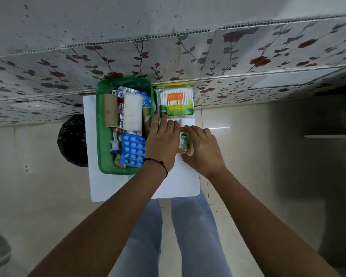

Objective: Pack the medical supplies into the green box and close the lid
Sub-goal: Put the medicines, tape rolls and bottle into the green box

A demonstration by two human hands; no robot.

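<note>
Green box (100, 124) lengthwise away, bottle (183, 141) likewise

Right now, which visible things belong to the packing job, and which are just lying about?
Job: green box; blue blister pack, white roll and cardboard roll inside it; cotton swab pack and Dettol bottle outside it; left hand and right hand at the bottle.

Lying about: black bin bag; white table.
</note>
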